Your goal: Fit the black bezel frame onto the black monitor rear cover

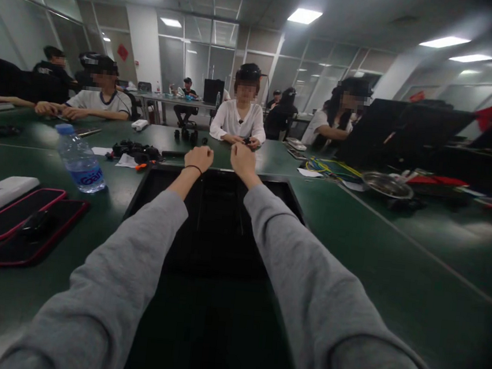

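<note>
Both my arms, in grey sleeves, reach forward over a black open tray-like case (213, 251) on the green table. My left hand (198, 158) is closed in a fist, knuckles up, with a thin dark band around the wrist. Level with it, a short gap to the right, my right hand (243, 160) is curled into a fist too. Nothing shows sticking out of either hand, though the palms are turned away from view. Both fists appear near the case's far rim (268, 178); whether they touch it I cannot tell.
Left of the case are a water bottle (80, 160), a white device (1, 196) and two red-edged phone-like items (36, 234). Black gear (136, 152) lies beyond. A person in white (240, 120) sits opposite. Coloured cables (332, 168) and a metal bowl (387, 185) lie right.
</note>
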`<state>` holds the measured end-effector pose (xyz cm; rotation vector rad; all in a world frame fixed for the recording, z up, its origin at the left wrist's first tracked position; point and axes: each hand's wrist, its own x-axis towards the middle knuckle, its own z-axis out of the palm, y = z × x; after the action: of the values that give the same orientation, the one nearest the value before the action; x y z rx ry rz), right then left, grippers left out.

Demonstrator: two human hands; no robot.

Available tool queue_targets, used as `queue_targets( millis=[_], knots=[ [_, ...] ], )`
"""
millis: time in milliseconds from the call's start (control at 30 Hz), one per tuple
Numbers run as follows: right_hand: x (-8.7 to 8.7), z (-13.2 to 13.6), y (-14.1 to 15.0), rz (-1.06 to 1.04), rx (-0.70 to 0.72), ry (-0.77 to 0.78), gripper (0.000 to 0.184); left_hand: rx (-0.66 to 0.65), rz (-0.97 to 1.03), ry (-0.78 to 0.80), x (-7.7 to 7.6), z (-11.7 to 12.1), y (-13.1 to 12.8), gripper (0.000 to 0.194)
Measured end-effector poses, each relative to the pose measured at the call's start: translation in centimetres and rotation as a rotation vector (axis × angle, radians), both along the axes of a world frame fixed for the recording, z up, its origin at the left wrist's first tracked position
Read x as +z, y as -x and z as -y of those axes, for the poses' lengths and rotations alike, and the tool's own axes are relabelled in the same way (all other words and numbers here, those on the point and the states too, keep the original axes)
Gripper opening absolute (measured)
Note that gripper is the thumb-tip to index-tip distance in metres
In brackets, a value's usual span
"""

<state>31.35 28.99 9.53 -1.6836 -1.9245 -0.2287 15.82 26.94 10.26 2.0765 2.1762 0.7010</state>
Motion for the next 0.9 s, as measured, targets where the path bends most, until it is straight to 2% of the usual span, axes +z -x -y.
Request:
queue_targets(
  millis=[67,100,200,333,667,900],
  knots=[
    [-1.8,-0.3,0.6,0.082,0.092,0.158,0.044,0.058,-0.024,0.058,-2.2,-0.8,-0.2,0.05],
    [-2.7,-0.4,0.9,0.102,0.062,0.182,0.048,0.075,-0.027,0.069,-3.1,-1.1,-0.2,0.053],
    [-4.6,-0.3,1.9,0.081,-0.034,0.112,0.055,0.09,-0.066,0.011,-4.5,-1.8,-0.3,0.056],
    [-5.3,0.1,2.6,0.053,-0.056,0.037,0.056,0.081,-0.103,-0.014,-4.4,-1.7,-0.6,0.058],
    [-5.1,0.9,2.4,0.134,0.005,0.034,0.053,0.07,-0.115,-0.018,-3.4,0.1,-1.1,0.061],
    [-5.5,0.6,2.6,0.157,0.018,0.014,0.054,0.059,-0.123,0.044,-4.1,-1.3,-0.6,0.066]
  ],
)
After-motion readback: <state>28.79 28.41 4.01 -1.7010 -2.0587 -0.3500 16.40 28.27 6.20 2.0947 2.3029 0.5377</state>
